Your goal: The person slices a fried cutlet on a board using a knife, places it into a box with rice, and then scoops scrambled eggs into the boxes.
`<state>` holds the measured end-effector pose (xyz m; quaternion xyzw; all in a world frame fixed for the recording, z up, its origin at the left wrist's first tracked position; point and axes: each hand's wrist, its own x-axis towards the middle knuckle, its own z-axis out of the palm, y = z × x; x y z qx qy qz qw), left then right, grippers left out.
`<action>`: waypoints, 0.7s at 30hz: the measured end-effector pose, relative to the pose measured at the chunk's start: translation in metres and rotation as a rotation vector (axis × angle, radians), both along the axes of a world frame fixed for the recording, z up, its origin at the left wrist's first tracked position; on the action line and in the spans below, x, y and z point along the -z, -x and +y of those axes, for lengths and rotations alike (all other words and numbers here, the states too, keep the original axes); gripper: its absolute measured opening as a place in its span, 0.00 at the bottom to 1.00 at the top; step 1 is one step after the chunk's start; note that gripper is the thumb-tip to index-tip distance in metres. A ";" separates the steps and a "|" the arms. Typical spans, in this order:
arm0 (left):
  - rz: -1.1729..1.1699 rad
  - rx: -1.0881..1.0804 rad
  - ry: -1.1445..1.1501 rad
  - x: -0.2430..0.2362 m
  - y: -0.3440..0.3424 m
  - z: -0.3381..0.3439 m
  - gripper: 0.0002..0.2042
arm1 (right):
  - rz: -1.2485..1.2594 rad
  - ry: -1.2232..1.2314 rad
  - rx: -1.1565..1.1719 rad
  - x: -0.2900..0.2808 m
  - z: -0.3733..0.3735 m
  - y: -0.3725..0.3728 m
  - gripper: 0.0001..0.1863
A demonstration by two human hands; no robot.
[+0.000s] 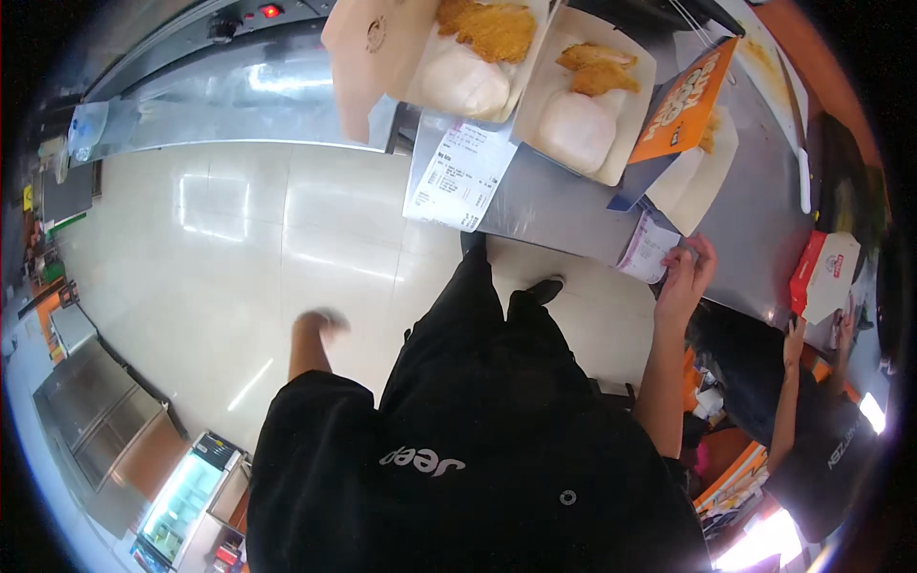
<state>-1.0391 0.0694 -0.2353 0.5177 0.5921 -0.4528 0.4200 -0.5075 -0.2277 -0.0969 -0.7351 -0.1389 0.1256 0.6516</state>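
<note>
My right hand (683, 272) is at the front edge of the steel counter (573, 215), its fingers curled on the edge of a small printed receipt (650, 246) that hangs there. My left hand (330, 323) is low over the floor at my left side, smeared by motion, so its fingers cannot be read. Above the receipt stands an open box with an orange and dark blue lid (683, 110). Left of it, two open paper boxes (635, 129) hold fried chicken (599, 69) and white rounded mounds (576, 132). A longer receipt (457, 181) hangs below the left box.
At the right, another person's hands (795, 342) are at a red and white box (826, 277) by the counter's end. A steel unit (258, 105) with a red light runs along the far left. A lit glass cabinet (191, 497) stands lower left, beyond the tiled floor (239, 258).
</note>
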 end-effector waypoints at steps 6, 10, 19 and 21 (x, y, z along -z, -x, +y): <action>-0.734 0.431 -0.591 0.051 -0.032 -0.052 0.13 | 0.125 0.116 -0.008 -0.002 -0.003 -0.005 0.15; -1.165 0.385 -0.960 -0.037 -0.161 -0.035 0.09 | 0.068 0.055 -0.038 0.000 -0.005 -0.006 0.17; -1.903 0.993 -0.798 -0.182 -0.338 -0.141 0.15 | 0.027 0.128 -0.342 -0.046 -0.047 -0.040 0.26; -1.964 0.983 -0.794 -0.170 -0.371 -0.158 0.16 | -0.132 0.149 -0.302 -0.061 -0.082 -0.068 0.24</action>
